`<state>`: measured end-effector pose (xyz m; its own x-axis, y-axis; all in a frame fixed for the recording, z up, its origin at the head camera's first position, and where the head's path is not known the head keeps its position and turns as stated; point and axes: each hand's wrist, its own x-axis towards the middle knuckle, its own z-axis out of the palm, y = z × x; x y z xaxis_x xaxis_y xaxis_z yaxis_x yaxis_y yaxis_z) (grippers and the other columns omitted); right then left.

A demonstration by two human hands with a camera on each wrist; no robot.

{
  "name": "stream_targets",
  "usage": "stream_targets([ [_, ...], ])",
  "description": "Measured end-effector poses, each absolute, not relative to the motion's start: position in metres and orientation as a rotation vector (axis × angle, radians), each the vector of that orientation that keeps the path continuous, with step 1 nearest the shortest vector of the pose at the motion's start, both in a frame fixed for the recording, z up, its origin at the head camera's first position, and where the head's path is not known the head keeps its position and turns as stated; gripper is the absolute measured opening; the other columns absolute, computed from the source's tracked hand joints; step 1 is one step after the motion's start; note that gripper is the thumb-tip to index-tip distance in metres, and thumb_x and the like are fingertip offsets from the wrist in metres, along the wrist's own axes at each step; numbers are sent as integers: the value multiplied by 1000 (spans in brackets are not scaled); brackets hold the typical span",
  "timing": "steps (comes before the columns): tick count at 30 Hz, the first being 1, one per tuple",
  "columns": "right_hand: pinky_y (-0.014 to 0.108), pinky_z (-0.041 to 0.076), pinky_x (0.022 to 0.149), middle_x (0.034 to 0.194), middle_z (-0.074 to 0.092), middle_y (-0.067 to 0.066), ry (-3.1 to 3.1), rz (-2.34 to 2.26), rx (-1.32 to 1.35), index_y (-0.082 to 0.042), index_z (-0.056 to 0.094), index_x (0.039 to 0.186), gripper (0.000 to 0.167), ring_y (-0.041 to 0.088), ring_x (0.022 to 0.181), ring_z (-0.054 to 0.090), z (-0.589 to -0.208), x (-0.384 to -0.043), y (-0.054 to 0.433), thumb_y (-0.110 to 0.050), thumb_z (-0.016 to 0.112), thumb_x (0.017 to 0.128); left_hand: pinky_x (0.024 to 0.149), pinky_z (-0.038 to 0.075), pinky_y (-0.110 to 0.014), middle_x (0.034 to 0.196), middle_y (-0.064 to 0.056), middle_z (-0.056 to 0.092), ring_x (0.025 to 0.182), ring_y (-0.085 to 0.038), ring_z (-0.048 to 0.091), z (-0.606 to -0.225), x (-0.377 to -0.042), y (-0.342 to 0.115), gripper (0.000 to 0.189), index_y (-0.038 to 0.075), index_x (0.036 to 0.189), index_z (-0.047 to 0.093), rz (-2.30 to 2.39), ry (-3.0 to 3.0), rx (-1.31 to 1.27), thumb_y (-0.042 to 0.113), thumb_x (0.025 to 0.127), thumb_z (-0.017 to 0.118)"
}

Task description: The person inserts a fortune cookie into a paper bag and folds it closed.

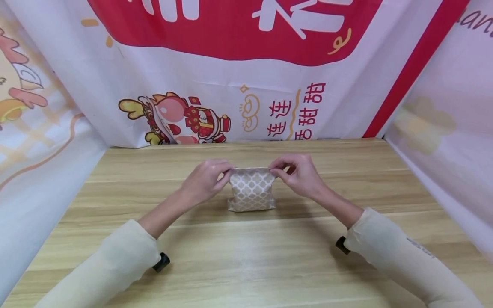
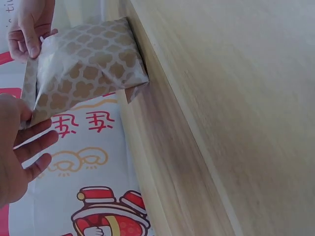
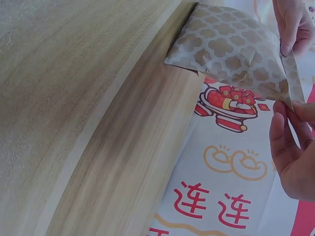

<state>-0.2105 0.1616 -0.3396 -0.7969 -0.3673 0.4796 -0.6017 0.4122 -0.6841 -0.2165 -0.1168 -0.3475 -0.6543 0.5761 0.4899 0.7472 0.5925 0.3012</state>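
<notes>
A small paper bag point(image 1: 252, 190) with a tan and white lattice pattern stands upright on the wooden table, its bottom edge on the tabletop. At its top left corner, my left hand point(image 1: 206, 179) pinches the edge between thumb and fingers. My right hand point(image 1: 300, 175) pinches the opposite top corner the same way. The top edge is stretched straight between the two hands. In the left wrist view the bag point(image 2: 91, 66) looks puffed out, with a folded strip along its top. The right wrist view shows this strip point(image 3: 294, 78) too. Whatever is inside the bag is hidden.
The wooden table point(image 1: 246, 256) has pale grain. Behind it hangs a white and red printed cloth point(image 1: 231, 72), touching the table's back edge. More printed cloth point(image 1: 439, 128) closes off the right side and the left. Black wrist straps point(image 1: 161, 262) show below the sleeves.
</notes>
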Motion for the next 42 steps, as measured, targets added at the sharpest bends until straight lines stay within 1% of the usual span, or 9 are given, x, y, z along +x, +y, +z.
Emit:
stream_targets([
  [4,26,59,57,85,77,10,-2427,1336,821,0,77,90,8,20,72,69,-340,-211,160,7,78,87,83,58,-42,99,-10,76,90,-25,70,-345,-214,-107,20,2,107,77,-630,-2419,-1025,2,88,73],
  [6,25,59,57,84,76,8,-2426,1330,805,-1,77,90,9,19,72,69,-340,-210,160,6,79,87,83,57,-42,101,-10,76,94,-26,70,-343,-214,-100,20,4,107,77,-604,-2390,-1032,5,87,75],
  [8,26,59,57,83,76,8,-2417,1326,800,-2,76,89,9,18,71,68,-340,-210,159,6,79,86,83,55,-41,103,-10,77,97,-27,70,-340,-214,-92,18,6,105,78,-582,-2372,-1047,8,87,76],
  [14,27,59,56,81,75,9,-2374,1309,831,-1,76,87,9,17,69,68,-340,-211,155,8,79,85,80,53,-36,100,-6,78,95,-23,70,-331,-216,-69,12,9,101,80,-545,-2405,-1040,12,90,78],
  [21,25,57,55,80,75,8,-2351,1293,856,-1,76,86,9,16,68,67,-340,-215,154,7,78,86,81,52,-36,102,-4,78,94,-21,69,-329,-217,-53,14,13,107,80,-573,-2457,-1046,17,95,75],
  [26,23,55,53,78,74,9,-2330,1330,858,0,75,84,11,17,65,65,-340,-214,154,9,79,85,88,53,-39,102,-3,78,94,-20,69,-332,-219,-54,14,13,106,80,-597,-2459,-1041,20,97,74],
  [33,21,53,51,78,75,9,-2307,1412,877,0,75,81,13,25,61,64,-344,-214,156,11,79,84,92,53,-43,101,-2,78,94,-21,68,-335,-221,-61,12,13,103,81,-661,-2473,-1026,21,95,75],
  [37,21,52,50,78,75,10,-2305,1430,856,0,75,80,13,22,58,63,-346,-214,159,12,79,84,94,54,-45,102,-4,78,96,-23,69,-338,-223,-69,13,12,102,81,-694,-2497,-993,22,96,74],
  [42,21,53,50,77,75,11,-2298,1456,853,0,75,79,14,15,59,63,-348,-214,161,13,79,82,88,55,-45,97,-6,78,90,-23,68,-342,-223,-78,13,10,99,80,-737,-2504,-970,21,95,75],
])
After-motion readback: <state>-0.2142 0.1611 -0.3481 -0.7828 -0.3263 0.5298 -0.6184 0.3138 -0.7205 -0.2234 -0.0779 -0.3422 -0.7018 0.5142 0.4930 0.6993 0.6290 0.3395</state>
